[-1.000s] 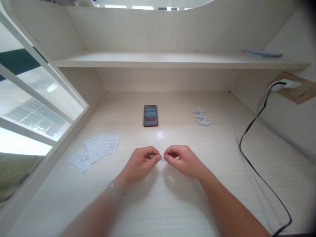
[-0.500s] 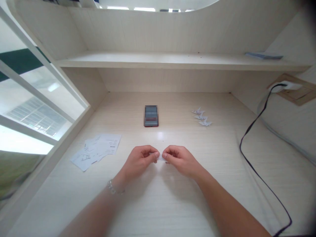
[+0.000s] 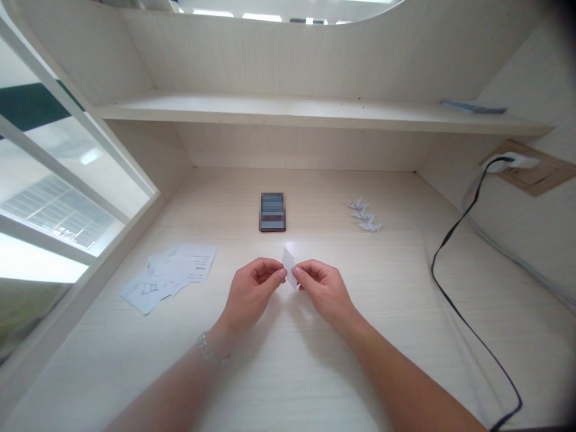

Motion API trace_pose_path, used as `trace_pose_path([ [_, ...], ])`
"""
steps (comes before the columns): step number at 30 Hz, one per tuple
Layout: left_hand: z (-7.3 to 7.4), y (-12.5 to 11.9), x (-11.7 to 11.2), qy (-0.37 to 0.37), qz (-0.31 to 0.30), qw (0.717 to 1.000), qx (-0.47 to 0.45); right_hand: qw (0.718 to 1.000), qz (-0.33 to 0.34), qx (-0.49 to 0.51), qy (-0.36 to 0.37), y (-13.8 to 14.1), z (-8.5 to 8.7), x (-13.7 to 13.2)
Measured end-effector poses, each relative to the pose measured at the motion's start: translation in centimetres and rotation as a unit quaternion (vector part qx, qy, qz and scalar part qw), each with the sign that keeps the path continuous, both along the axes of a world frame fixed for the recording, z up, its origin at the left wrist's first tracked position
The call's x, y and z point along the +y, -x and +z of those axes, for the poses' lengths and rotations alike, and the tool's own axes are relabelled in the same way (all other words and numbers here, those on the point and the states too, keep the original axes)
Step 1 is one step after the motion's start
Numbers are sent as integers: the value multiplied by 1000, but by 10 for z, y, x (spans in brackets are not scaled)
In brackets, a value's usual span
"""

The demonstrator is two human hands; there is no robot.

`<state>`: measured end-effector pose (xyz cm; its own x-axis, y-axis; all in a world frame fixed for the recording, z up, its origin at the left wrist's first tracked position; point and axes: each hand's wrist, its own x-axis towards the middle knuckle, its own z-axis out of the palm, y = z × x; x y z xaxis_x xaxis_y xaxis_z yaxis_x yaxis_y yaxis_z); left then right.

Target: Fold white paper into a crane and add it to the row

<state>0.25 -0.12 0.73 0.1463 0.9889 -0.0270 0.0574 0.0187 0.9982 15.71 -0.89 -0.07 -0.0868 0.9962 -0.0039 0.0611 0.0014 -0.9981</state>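
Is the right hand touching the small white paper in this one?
Touching. The head view shows the right hand with its thumb tip overlapping the right edge of the white paper.

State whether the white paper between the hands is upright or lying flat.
Upright, leaning a little: the white paper is held between the left hand and right hand, its pointed top rising above them.

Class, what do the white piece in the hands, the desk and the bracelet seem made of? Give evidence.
White piece: likely paper, matte; thin, straight-edged.
Desk: wood or wood-look laminate; pale streaky grain, soft sheen.
Bracelet: perhaps glass, clear plastic or metal; shiny, too blurred to settle.
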Motion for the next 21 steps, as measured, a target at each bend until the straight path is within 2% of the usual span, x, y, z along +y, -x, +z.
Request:
trace_pose_path([
  [3, -2, 2, 1, -11, 17, 999, 26, 1000, 12, -22, -2, 0, -1, -1],
  [9, -4, 0, -2, -21, 28, 999, 30, 999, -32, 10, 7, 1, 0, -1],
  [21, -3, -3, -4, -41, 61, 996, 49, 998, -52, -37, -20, 4, 2, -5],
])
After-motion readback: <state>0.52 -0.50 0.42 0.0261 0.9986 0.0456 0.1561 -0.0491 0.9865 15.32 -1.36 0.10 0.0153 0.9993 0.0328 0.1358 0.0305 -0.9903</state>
